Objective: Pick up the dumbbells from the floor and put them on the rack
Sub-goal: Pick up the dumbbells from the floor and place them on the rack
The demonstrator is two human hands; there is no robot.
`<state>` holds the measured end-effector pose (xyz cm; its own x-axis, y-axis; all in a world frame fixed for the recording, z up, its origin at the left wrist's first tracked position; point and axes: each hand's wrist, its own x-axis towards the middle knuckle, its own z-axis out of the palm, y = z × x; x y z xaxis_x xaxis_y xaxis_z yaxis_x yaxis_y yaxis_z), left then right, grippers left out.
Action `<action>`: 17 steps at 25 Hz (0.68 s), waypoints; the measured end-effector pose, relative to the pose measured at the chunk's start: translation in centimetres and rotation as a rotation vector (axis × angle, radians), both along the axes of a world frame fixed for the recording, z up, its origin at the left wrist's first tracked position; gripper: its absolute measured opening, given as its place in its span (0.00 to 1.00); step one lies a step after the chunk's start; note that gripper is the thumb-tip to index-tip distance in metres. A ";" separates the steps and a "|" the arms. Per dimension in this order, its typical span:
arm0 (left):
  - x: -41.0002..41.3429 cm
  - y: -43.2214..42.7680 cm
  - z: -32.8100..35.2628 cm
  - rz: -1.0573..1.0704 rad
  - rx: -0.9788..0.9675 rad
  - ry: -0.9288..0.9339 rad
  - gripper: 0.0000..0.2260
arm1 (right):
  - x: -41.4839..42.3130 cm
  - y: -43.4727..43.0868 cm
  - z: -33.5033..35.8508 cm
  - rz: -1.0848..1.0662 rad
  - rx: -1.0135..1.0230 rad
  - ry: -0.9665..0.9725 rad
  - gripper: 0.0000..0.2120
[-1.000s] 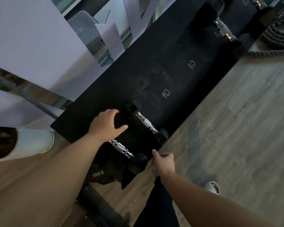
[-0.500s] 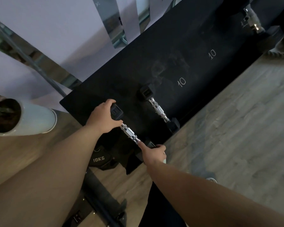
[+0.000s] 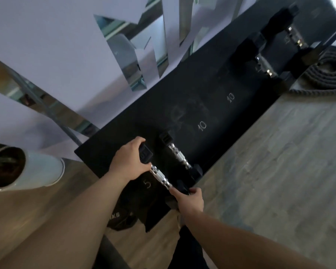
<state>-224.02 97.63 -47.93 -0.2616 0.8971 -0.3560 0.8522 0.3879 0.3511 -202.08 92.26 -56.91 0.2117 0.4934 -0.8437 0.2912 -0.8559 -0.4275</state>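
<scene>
A small black dumbbell (image 3: 160,176) with a chrome handle lies at the near left end of the black rack (image 3: 211,105), by a painted "5". My left hand (image 3: 129,164) is wrapped over its far head. My right hand (image 3: 189,199) grips its near head at the rack's front edge. A second small dumbbell (image 3: 179,159) rests on the rack just to the right, touched by neither hand. Two larger dumbbells (image 3: 264,65) sit at the rack's far right end.
A 10 kg dumbbell (image 3: 120,218) lies on the wooden floor under the rack's near corner. A white plant pot (image 3: 39,171) stands at the left. A coiled battle rope (image 3: 330,72) lies at the far right. "10" marks are painted on the rack's middle.
My left hand slid from the rack top onto the dumbbell's far head. My right hand came up from the floor side and closed on the near head. The view shifted slightly.
</scene>
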 end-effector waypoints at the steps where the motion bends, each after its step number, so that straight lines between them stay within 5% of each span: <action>1: 0.7 1.0 0.7 -0.019 0.009 -0.009 0.38 | 0.7 0.8 0.7 -0.022 0.011 0.000 0.45; 8: 8.2 12.5 4.2 -0.175 0.073 -0.034 0.36 | 7.5 10.2 3.9 -0.166 0.096 -0.028 0.41; 17: 16.4 30.1 0.8 -0.199 0.072 0.057 0.37 | 15.7 27.7 0.8 -0.170 0.082 -0.067 0.40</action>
<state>-207.66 127.71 -47.16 -0.0943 0.9557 -0.2789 0.9286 0.1854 0.3213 -186.41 119.92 -56.16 0.3524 0.5118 -0.7836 0.1754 -0.8585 -0.4818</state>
